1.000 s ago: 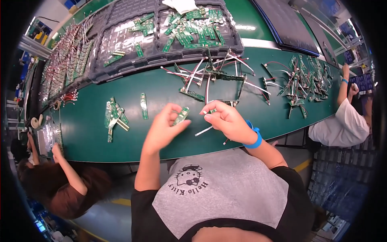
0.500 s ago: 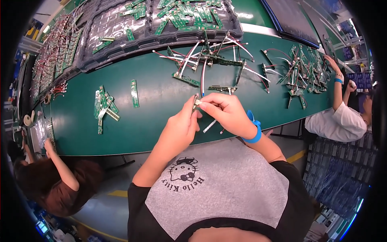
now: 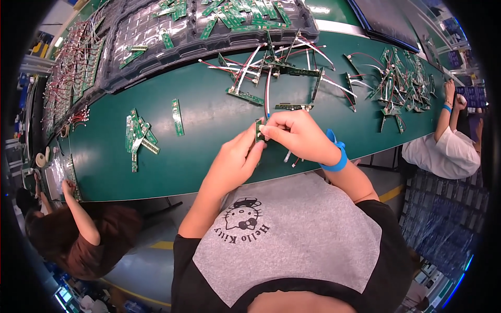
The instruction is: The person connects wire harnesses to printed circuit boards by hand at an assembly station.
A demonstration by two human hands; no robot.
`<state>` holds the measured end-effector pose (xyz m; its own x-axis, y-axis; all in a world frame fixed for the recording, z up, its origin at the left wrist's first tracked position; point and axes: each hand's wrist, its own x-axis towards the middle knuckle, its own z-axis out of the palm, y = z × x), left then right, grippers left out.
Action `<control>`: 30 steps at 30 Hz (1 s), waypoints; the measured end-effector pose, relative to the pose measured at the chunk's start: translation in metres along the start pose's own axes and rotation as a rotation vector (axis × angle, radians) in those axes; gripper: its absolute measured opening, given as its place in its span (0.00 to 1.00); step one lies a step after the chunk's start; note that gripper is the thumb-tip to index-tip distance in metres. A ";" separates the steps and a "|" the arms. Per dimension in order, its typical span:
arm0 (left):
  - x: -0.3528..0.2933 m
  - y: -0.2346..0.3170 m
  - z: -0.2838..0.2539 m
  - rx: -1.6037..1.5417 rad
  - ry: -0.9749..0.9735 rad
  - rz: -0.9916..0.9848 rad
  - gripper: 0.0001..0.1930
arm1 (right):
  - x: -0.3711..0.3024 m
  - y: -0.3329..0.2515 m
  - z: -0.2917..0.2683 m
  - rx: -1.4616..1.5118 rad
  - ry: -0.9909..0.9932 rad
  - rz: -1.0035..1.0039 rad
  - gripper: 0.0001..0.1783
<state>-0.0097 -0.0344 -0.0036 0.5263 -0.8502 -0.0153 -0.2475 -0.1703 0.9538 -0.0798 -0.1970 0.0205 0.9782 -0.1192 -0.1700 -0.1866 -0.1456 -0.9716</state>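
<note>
My left hand (image 3: 232,161) grips a narrow green circuit board (image 3: 258,125) upright between thumb and fingers. At the board's face, my right hand (image 3: 302,136) pinches a small pale connector (image 3: 262,130), and the two hands meet there. Loose cable ends (image 3: 287,156) stick out below my right hand; most of the cable is hidden by the palm. Just beyond my hands lie several circuit boards with white and red cables (image 3: 245,97). Left of my hands are a single bare board (image 3: 178,117) and a small heap of bare boards (image 3: 138,136).
A black plastic tray (image 3: 151,68) with loose boards stands at the back. Wired boards fill another tray (image 3: 73,78) at far left. A tangled heap of wired boards (image 3: 399,86) lies at right. Co-workers sit at both sides, one person's hand (image 3: 68,188) on the left.
The board in my left hand has turned so that more of its green face shows. My right hand remains pinched at it. The view has shifted slightly, and the co-worker's hand at right has drawn back.
</note>
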 end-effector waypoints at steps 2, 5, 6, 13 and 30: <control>0.003 -0.001 -0.003 0.240 0.041 0.012 0.21 | 0.002 -0.001 0.001 -0.097 -0.008 0.022 0.10; 0.004 -0.008 0.002 0.461 0.130 0.176 0.19 | 0.003 0.006 0.002 -0.043 -0.004 0.018 0.11; 0.004 -0.009 0.005 0.401 0.187 0.171 0.18 | 0.003 0.006 0.002 -0.060 0.000 0.018 0.11; 0.000 -0.008 0.010 0.068 0.221 -0.042 0.08 | 0.004 0.013 0.003 -0.033 -0.040 0.055 0.12; 0.000 -0.009 -0.004 -0.697 0.117 -0.327 0.13 | -0.028 0.017 0.003 -0.611 0.163 -0.514 0.20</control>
<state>-0.0044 -0.0310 -0.0114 0.5761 -0.7462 -0.3335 0.4836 -0.0177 0.8751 -0.1100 -0.1929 0.0077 0.9385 -0.0261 0.3443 0.2190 -0.7258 -0.6521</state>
